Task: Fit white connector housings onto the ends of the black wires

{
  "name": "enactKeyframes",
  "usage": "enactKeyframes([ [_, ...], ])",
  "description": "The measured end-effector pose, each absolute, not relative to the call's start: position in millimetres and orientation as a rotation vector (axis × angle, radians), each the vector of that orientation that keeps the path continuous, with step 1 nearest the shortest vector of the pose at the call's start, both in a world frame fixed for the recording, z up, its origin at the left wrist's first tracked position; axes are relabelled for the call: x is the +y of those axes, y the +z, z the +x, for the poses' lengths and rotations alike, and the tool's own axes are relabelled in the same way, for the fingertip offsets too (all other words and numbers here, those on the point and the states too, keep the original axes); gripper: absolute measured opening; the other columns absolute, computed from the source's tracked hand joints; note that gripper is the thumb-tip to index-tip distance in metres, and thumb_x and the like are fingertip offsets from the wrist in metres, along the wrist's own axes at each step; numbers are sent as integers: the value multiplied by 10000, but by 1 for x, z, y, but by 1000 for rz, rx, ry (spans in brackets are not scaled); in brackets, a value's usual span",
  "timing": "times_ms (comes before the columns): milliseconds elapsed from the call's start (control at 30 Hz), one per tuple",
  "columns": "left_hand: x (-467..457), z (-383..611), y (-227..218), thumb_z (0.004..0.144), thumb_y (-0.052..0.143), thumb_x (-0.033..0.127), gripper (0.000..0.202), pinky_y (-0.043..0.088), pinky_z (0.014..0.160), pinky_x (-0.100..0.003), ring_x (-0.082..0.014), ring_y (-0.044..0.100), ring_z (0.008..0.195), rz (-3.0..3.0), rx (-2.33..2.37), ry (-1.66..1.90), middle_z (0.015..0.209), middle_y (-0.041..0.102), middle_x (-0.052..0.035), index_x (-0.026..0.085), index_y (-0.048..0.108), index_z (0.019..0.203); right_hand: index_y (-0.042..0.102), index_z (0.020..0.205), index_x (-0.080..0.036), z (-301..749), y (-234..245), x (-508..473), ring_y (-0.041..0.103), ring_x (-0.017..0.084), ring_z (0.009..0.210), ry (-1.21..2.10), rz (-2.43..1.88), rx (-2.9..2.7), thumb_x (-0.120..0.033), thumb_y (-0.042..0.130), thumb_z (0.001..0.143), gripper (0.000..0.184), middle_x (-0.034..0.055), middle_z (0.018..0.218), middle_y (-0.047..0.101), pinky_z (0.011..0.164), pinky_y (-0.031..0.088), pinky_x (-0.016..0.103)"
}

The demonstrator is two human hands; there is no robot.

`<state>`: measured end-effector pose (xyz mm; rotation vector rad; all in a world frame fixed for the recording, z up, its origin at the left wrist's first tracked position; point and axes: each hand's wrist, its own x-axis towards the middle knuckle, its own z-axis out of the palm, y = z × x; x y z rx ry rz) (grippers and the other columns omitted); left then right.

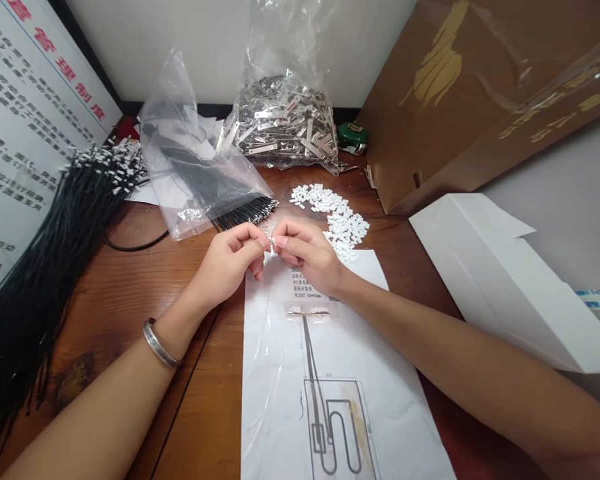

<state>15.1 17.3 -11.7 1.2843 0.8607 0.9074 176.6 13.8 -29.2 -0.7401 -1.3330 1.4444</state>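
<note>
My left hand (237,257) and my right hand (307,253) meet over the top of a printed sheet, thumb and forefinger of each pinched together. Between the fingertips shows a tiny whitish piece (271,245), too small and covered to make out fully. Just behind my left hand, black wires (245,212) with metal ends stick out of a clear plastic bag (200,180). Beyond my right hand lies a curved pile of small white plastic connector housings (347,223). The sheet (275,373) carries a line drawing and a clear plastic strip.
A large bundle of black wires with white ends (55,267) lies at left by a printed board (15,133). At the back stand a bag of metal strips (285,127) and a green tape measure (353,138). A brown box (460,107) and folded white card (510,287) are right.
</note>
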Motion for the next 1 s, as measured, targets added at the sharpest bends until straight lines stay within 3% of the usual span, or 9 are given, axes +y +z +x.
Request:
enactKeyframes([
  [167,19,15,-12,778,648,239,129,475,543,-209,-87,557,493,1281,820,916,535,601,42,166,579,696,510,650,-198,177,-29,14,291,78,466,1436,-754,-1350,-298,589,820,212,-77,498,386,495,208,269],
  [600,17,15,-17,815,664,258,147,509,516,-211,-95,571,502,1254,828,977,562,615,42,172,582,729,541,691,-188,176,-29,14,270,75,443,1463,-751,-1319,-300,592,837,191,-94,470,371,486,188,271],
  [1000,18,16,-13,788,678,256,148,446,463,-198,-104,576,478,1275,861,971,557,644,19,169,582,717,514,679,-196,175,-28,13,292,76,466,1450,-785,-1325,-357,619,827,243,-81,498,385,483,193,268],
])
